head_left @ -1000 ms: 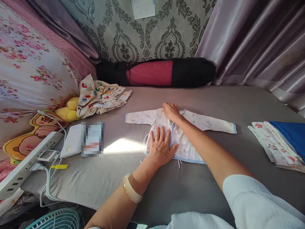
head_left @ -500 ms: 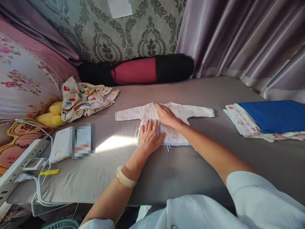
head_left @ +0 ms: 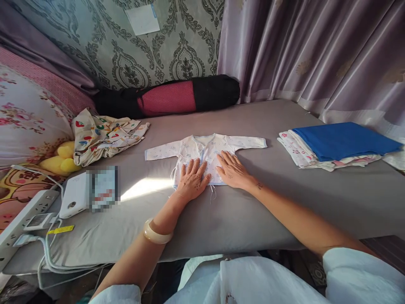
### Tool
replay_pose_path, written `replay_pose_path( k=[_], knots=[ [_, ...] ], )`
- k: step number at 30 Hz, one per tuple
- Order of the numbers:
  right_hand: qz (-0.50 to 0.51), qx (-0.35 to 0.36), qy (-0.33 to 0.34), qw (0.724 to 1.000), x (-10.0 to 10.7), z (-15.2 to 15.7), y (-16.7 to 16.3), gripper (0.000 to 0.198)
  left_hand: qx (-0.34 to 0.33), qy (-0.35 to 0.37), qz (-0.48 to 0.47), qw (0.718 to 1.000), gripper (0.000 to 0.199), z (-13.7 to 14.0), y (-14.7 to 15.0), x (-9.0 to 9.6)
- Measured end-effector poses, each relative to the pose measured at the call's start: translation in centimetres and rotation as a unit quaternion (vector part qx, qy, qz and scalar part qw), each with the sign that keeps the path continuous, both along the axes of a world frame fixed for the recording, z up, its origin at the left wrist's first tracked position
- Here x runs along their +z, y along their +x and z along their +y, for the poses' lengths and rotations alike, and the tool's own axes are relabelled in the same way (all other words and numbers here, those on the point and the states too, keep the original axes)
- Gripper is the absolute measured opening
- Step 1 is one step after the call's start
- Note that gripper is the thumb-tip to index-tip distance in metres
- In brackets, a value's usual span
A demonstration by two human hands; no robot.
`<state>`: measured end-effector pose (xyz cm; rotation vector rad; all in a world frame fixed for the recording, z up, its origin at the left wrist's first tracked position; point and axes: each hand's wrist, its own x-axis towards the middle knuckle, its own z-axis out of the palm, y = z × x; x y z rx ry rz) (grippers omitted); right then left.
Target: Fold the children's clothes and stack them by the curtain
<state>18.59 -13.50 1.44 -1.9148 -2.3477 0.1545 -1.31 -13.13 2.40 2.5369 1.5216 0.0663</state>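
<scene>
Head view, shirt (head_left: 221,143): spread on the sheet (head_left: 234,228), sleeves out, under both hands; uneven pressure could ruck it.
Left hand (head_left: 192,179): fingers spread, laid flat on the lower front, gripping nothing; dragging might skew the overlap.
Right hand (head_left: 233,170): fingers extended, slightly parted, flat on the other half, gripping nothing; a sideways push might crease it.
Ties (head_left: 212,188): loose past the hem; a finger could snag them.

Grey-covered tabletop (head_left: 240,228): small shirt (head_left: 208,153) laid flat centrally; folded fabrics (head_left: 340,141) stacked right; crumpled printed cloth (head_left: 103,137) and white device (head_left: 75,196) placed left; long black-and-red bag (head_left: 169,98) set along back.
</scene>
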Motion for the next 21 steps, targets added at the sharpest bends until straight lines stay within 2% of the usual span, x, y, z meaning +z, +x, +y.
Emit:
replay_pose_path(
  k=[6, 13, 17, 19, 21],
  knots=[
    [0.007, 0.014, -0.010, 1.000, 0.2, -1.2, 2.0, 0.061, 0.008, -0.017, 0.036, 0.999, 0.064, -0.2, -0.5, 0.8],
    [0.053, 0.049, -0.043, 0.996, 0.7, -3.2, 4.7, 0.063, -0.013, -0.008, 0.026, 1.000, 0.065, 0.4, -1.0, 0.5],
    [0.153, 0.066, -0.115, 0.979, 1.5, -3.4, 7.2, 0.060, -0.068, -0.006, -0.008, 0.998, 0.061, 1.4, -2.8, 0.1],
    [0.234, 0.069, -0.151, 0.958, 2.3, -2.7, 8.4, 0.056, -0.085, -0.009, -0.021, 0.996, 0.057, 1.9, -3.5, -0.1],
    [0.328, 0.042, -0.158, 0.930, 3.0, -1.3, 9.4, 0.051, -0.087, -0.015, -0.033, 0.996, 0.055, 2.3, -3.8, 0.0]
  ],
)
